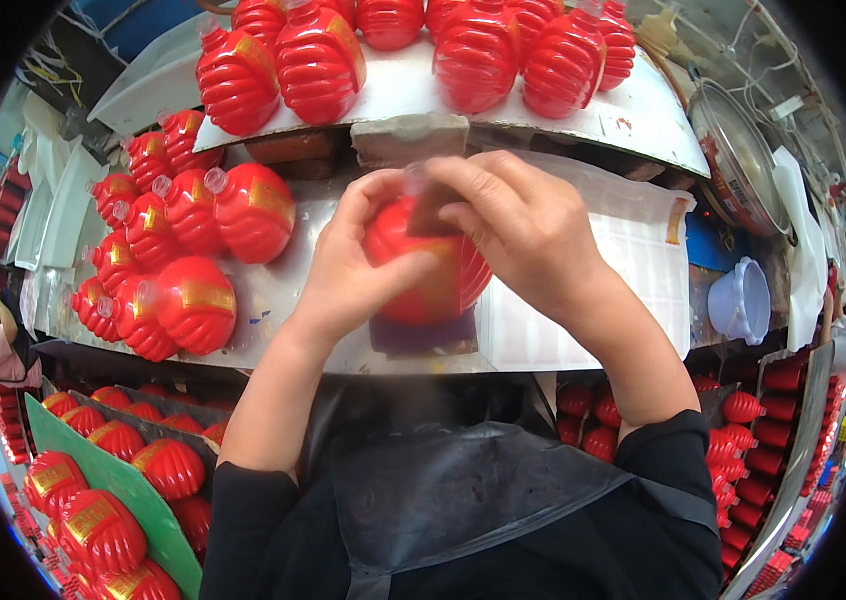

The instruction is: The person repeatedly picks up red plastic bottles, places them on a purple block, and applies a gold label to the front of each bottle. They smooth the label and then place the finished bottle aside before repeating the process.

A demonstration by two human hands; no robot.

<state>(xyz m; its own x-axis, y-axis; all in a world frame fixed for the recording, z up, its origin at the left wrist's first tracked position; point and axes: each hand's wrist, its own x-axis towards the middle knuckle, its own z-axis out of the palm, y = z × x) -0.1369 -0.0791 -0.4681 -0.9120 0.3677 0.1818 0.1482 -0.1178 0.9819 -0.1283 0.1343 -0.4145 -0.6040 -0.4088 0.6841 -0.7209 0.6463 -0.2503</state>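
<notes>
Over the table's front edge, my left hand is curled round a red lantern-shaped bottle with ribbed sides, a gold label panel and a clear neck. My right hand pinches a small, flat, dark reddish-brown piece against the bottle's upper side, close to the neck. I cannot make out what that piece is. Beneath the bottle lies a dark purple pad. A group of similar red bottles stands and leans to the left of my left hand.
More red bottles line a raised white shelf at the back. A white sheet with a grid lies right; past it are a pale blue bucket and a round metal pan. Crated bottles stand below left, behind a green board.
</notes>
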